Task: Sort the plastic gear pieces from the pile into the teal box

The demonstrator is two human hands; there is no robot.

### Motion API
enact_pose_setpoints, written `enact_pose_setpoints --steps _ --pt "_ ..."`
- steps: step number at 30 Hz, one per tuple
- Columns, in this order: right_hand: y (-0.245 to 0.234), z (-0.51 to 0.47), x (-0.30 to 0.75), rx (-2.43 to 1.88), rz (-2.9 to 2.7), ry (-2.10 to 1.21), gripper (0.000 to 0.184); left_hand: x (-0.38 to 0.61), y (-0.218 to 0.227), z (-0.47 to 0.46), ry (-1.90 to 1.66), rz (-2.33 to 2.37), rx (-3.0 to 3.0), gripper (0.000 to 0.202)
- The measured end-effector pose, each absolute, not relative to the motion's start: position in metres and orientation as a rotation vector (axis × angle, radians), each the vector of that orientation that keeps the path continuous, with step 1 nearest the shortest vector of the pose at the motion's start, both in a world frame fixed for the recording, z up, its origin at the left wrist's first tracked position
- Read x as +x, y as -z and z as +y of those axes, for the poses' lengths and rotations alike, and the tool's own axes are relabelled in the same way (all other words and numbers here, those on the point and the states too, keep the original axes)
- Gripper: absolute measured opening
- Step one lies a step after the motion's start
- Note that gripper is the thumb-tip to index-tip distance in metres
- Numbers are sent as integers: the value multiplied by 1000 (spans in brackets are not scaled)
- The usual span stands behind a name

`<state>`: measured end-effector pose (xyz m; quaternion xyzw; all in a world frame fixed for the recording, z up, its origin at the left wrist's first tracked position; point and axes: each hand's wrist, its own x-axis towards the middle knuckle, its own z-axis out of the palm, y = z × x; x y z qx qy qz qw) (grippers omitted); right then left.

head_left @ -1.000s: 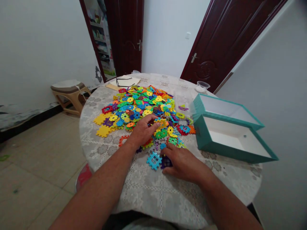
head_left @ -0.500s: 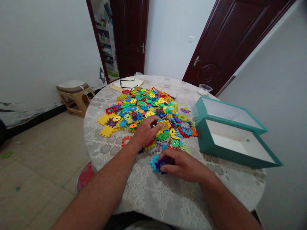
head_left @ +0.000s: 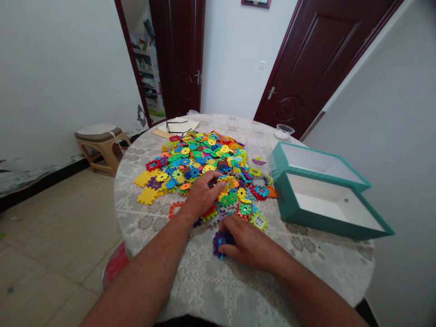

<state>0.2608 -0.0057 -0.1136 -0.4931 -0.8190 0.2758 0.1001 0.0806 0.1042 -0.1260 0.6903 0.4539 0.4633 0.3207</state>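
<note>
The right hand (head_left: 250, 247) curls over a purple clump of plastic pieces (head_left: 220, 243), pressing it against the lace tablecloth (head_left: 218, 290), apart from the rest. The left hand (head_left: 202, 195) lies fingers-down on the edge of the pile of plastic pieces (head_left: 194, 165), its grip hard to tell. Beyond stands an open teal box (head_left: 306, 218).

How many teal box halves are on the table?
2: the rear teal box half and the front teal box half, both open side up, right of the plastic puzzle pieces.
</note>
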Motion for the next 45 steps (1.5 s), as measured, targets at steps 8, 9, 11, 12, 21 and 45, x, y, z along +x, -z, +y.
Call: enact_pose_setpoints --steps 8,9,11,12,21,45 --pt "95 1 277 -1134 -2253 -1165 15 78 130 107 -1221 1130 1730 30" --pt "94 4 282 -1163 -2134 -1167 15 77 130 107 -1219 1106 1704 31" --pt "94 11 293 -1280 -1832 -1044 17 76 130 109 -1220 1050 1638 31" --pt "96 16 299 -1349 -1680 -922 20 76 130 109 -1209 1020 1609 32" --pt "118 31 298 -1407 -1594 -493 36 87 125 96 -808 886 1793 38" --pt "23 53 382 -1656 -1730 -52 57 71 119 107 -1361 1389 1788 30"
